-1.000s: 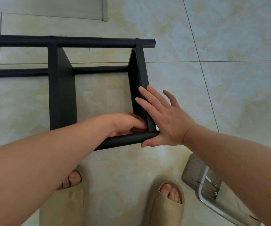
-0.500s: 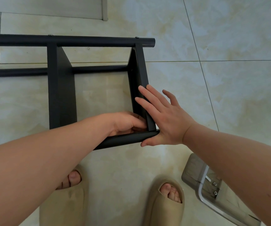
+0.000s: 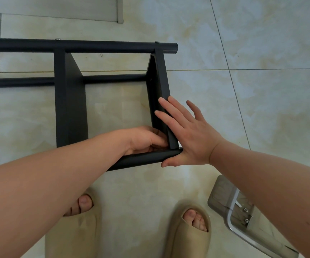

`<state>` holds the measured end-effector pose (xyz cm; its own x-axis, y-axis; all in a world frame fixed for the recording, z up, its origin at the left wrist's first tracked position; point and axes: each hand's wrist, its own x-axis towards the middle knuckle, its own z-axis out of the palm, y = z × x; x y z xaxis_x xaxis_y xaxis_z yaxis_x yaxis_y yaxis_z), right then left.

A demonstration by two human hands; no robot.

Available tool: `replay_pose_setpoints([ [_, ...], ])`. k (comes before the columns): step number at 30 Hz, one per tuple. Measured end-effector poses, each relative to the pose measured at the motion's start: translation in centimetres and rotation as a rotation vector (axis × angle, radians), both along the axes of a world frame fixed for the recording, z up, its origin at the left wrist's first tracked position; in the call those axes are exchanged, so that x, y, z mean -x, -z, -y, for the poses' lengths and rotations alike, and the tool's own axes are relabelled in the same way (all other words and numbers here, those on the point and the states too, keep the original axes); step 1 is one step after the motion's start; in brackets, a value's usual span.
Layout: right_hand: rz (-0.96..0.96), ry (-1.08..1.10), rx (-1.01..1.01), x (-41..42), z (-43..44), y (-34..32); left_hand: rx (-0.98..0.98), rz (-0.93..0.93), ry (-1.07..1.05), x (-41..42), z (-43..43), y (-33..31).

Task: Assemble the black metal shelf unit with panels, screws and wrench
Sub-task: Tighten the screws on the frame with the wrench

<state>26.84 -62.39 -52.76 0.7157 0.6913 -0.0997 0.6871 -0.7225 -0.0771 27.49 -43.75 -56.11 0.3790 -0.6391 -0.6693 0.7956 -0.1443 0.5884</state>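
Compared with the views from one second and half a second ago, almost nothing has moved: both hands stay at the same corner and the frame lies in the same place. In my judgement this means the work here is small and slow, probably seating or turning a screw by hand, and this joint is not finished yet.

The black shelf unit [image 3: 70,108] lies on its side on the tiled floor [image 3: 262,108], in front of my two beige slippers [image 3: 187,235]. The far pole [image 3: 94,46] already carries two screw heads [image 3: 157,42]. The end panel [image 3: 161,86] meets the near pole [image 3: 143,159] at the corner where I work.

My right hand [image 3: 189,138] is flat and wide, its straight fingers [image 3: 171,110] pressing the outer face of the end panel, with the thumb against the end of the near pole. It braces the panel. My left hand [image 3: 146,140] is inside the corner with the fingers curled; what they hold, if anything, is hidden, so I cannot tell. No wrench is visible.

A translucent grey plastic piece with a metal bracket [image 3: 225,200] lies on the floor near my right forearm.
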Motion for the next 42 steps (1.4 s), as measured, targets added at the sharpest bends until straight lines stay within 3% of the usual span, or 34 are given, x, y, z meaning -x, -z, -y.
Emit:
replay_pose_setpoints([
  [11,0.003,-0.011,0.032,-0.11,0.04,0.09,-0.021,0.021,0.028,0.00,0.28,-0.26],
  [18,0.007,-0.009,0.024,-0.13,0.03,0.07,0.038,-0.058,-0.038,-0.11,0.03,-0.22],
  [25,0.006,-0.007,0.020,-0.12,0.03,0.06,-0.041,0.046,0.008,-0.02,0.29,-0.38],
  [34,-0.005,0.001,0.031,-0.07,-0.04,-0.05,0.047,-0.065,-0.035,-0.16,0.20,-0.29],
  [42,0.001,-0.002,0.012,-0.05,-0.08,-0.06,-0.012,0.007,-0.011,-0.06,0.17,-0.03],
])
